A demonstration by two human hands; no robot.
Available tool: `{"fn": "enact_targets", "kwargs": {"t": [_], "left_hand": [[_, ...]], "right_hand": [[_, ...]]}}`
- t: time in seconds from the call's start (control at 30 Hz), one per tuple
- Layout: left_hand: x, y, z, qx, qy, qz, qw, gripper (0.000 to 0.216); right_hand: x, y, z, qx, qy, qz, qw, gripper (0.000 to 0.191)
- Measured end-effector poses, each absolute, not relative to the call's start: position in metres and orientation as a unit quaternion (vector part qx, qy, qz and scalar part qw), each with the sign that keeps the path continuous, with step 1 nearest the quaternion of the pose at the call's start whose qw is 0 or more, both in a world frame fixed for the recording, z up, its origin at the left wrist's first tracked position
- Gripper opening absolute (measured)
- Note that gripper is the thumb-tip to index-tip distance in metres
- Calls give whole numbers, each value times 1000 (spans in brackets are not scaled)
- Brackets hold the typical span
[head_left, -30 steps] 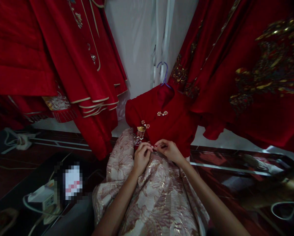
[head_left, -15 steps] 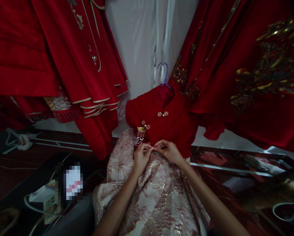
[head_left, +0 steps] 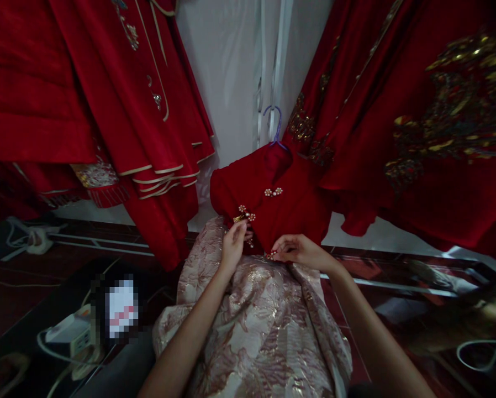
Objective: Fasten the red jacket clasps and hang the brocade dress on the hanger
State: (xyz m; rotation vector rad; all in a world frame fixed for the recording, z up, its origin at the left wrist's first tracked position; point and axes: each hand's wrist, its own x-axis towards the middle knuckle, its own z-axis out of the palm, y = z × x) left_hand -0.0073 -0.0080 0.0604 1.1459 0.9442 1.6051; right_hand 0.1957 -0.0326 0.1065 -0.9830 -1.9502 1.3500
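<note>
A small red jacket (head_left: 285, 213) hangs on a purple hanger (head_left: 275, 126) straight ahead, with pearl clasps (head_left: 273, 192) down its front. Below it spreads a pink and gold brocade skirt (head_left: 256, 326). My left hand (head_left: 233, 246) is closed on the jacket's left front edge, just under a gold tassel ornament (head_left: 243, 215). My right hand (head_left: 297, 250) pinches the jacket's lower hem, where a small clasp shows at my fingertips. The two hands are apart, with the jacket's front flap between them.
Long red embroidered gowns hang at the left (head_left: 86, 110) and right (head_left: 417, 121), with a white wall (head_left: 231, 72) between them. A power strip with cables (head_left: 66, 337) and a blurred screen (head_left: 121, 307) lie at the lower left. The dark floor (head_left: 397, 287) is glossy.
My hands, which met at one clasp on the hem, have come apart: the left moved up onto the jacket's left edge, the right shifted right along the hem.
</note>
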Motion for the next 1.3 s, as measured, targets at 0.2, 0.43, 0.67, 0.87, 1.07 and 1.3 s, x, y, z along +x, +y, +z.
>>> {"fn": "enact_targets", "kwargs": {"t": [0.2, 0.43, 0.67, 0.87, 1.07, 1.3], "left_hand": [[2, 14, 92, 382, 325, 666, 552, 32], [7, 21, 87, 352, 393, 685, 501, 26], [24, 32, 126, 618, 379, 581, 370, 18], [25, 53, 164, 822, 362, 440, -18, 20], [28, 62, 188, 886, 299, 332, -124, 16], [27, 67, 195, 902, 238, 354, -70, 13]], "right_hand": [[200, -36, 113, -364, -726, 509, 285, 24], [195, -32, 104, -361, -724, 507, 298, 24], [211, -39, 116, -366, -726, 536, 227, 26], [227, -45, 129, -362, -720, 559, 195, 24], [228, -46, 131, -364, -724, 552, 197, 23], [220, -38, 116, -417, -766, 400, 282, 24]]}}
